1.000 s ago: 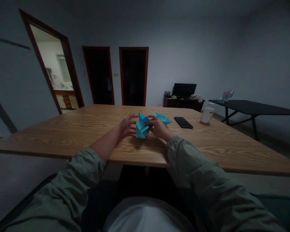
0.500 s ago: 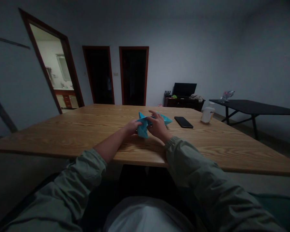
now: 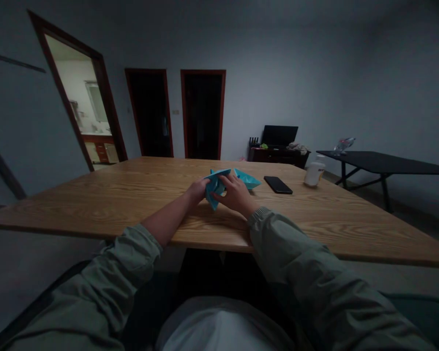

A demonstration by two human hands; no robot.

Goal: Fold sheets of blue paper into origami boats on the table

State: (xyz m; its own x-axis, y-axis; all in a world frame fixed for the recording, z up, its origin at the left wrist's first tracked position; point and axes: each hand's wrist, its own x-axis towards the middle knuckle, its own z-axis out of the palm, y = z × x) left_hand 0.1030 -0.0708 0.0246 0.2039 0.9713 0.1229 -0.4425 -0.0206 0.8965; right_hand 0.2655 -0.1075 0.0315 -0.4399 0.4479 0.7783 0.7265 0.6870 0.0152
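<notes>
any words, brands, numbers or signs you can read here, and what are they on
No text can be read for certain.
White bottle: dark marks like print near its upper right, too small and blurred to read.
Black phone: no text seen on its dark face.
Folded blue paper in the hands: no writing visible.
Blue paper boat: none visible either.

A single head-worn camera looks forward and down from above the person's pale shirt [image 3: 219, 326], behind the sleeves [image 3: 296, 248] and hands [image 3: 237, 193], across the table [image 3: 117, 204], its wide view reaching the doorways [image 3: 204, 114] and far wall [image 3: 263, 87].
</notes>
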